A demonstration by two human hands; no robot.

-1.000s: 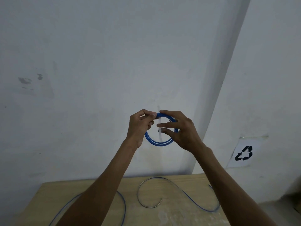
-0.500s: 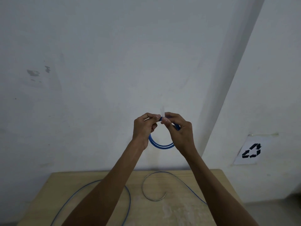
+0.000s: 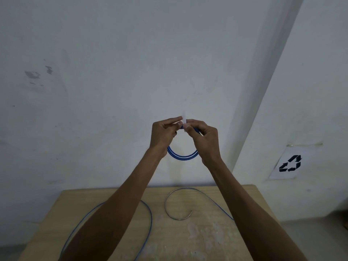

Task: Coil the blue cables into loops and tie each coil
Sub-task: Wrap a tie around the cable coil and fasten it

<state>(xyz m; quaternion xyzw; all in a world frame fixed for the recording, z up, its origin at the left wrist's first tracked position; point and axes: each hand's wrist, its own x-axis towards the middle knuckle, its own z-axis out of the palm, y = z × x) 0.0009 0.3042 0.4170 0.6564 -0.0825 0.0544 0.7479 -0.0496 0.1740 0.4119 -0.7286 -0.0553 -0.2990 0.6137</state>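
Coil (image 3: 181, 157) held up before the wall, above counter (image 3: 207, 242). Left grip (image 3: 163, 134) pinches the coil's top. Right grip (image 3: 205, 140) pinches white tie (image 3: 184, 119) there. Loose cables (image 3: 150, 219) lie on counter.

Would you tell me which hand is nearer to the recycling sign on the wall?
Right. The right hand is left of and above the recycling sign; the left hand is farther left, across the blue coil.
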